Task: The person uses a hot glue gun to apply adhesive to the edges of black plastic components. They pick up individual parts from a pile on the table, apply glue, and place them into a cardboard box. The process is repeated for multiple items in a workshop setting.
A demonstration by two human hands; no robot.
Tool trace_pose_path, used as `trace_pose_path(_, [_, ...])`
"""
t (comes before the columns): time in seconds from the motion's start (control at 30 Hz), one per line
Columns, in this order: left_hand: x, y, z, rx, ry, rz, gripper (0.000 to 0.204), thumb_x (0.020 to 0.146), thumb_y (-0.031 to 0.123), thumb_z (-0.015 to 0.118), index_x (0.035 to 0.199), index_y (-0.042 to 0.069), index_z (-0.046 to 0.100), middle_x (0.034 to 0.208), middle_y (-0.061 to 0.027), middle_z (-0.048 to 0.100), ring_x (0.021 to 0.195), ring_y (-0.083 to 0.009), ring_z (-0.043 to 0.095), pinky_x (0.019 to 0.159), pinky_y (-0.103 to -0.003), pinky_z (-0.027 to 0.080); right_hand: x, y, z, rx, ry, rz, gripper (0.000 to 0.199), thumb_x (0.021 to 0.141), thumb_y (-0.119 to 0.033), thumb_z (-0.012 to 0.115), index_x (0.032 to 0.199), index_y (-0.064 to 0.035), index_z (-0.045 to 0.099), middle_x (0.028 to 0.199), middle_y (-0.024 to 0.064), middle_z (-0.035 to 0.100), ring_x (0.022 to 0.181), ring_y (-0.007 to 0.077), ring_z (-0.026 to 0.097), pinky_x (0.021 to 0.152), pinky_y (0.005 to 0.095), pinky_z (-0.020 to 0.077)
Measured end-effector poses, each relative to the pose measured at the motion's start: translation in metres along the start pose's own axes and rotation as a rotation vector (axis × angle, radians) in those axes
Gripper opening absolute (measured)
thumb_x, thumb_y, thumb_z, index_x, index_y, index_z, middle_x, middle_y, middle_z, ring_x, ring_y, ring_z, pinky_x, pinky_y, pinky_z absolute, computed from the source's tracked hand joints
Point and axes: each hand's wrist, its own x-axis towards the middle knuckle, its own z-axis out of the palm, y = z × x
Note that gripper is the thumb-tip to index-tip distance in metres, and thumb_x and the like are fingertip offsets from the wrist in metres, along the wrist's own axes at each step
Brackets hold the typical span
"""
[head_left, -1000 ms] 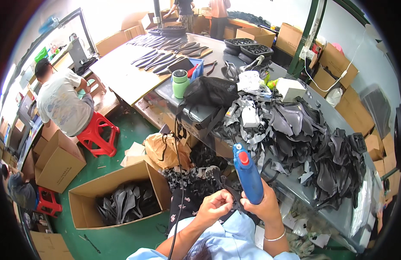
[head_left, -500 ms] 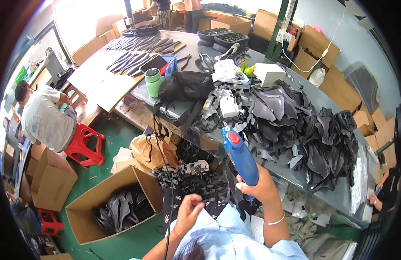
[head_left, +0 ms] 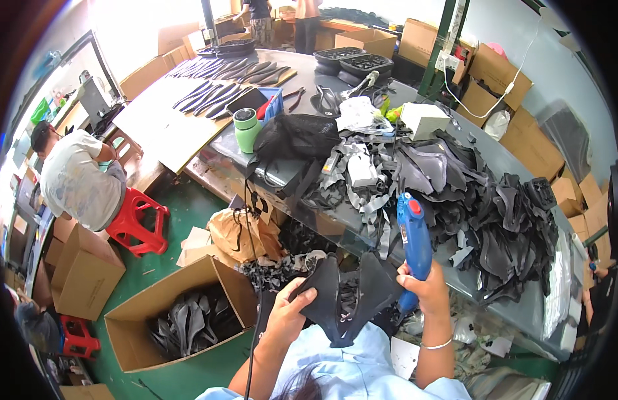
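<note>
My left hand (head_left: 286,316) is closed on one wing of a black, V-shaped moulded piece (head_left: 321,297) that resembles a bicycle saddle cover. The piece is held in front of my blue shirt, its narrow end toward me and its two wings spread away. A blue handheld tool (head_left: 416,243) with a red button stands nearly upright in my right hand (head_left: 427,291). The right wing of the piece reaches close to that hand; whether those fingers also touch it, I cannot tell. The tool's small tip points up, apart from the piece.
Black cut pieces (head_left: 505,233) cover the right of the grey table. A black mesh bag (head_left: 295,137) and green bottle (head_left: 246,131) stand behind. At left, a cardboard box (head_left: 233,288) holds black pieces, near a seated person (head_left: 79,175). A dark cord (head_left: 251,333) hangs beside my left arm.
The black V-shaped piece has come up in front of me, and my left hand now grips it. My right hand has moved to the right with the blue tool, which stands more upright.
</note>
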Motion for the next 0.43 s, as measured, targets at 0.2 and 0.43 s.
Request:
trace_pose_path(0.2, [0.001, 0.011, 0.023, -0.125, 0.091, 0.191, 0.045, 0.087, 0.023, 0.051, 0.123, -0.001, 0.043, 0.109, -0.0179, 0.056, 0.095, -0.0295, 0.061, 0.088, -0.043, 0.047, -0.029, 0.007, 0.027, -0.415, 0.058, -0.090, 0.047, 0.066, -0.028, 0.081, 0.092, -0.0020, 0.051, 0.073, 0.0049, 0.062, 0.065, 0.0145, 0.061, 0.064, 0.0294, 0.0500])
trace_pose_path(0.43, [0.015, -0.022, 0.030, 0.020, 0.023, 0.520, 0.076, 0.090, 0.060, 0.033, 0.141, 0.005, 0.023, 0.142, -0.0099, 0.034, 0.129, -0.0246, 0.035, 0.109, -0.040, 0.024, -0.069, 0.028, 0.063, -0.804, -0.133, -0.428, 0.060, 0.069, -0.043, 0.077, 0.104, -0.0015, 0.051, 0.069, 0.0138, 0.065, 0.063, 0.0252, 0.067, 0.061, 0.0365, 0.0533])
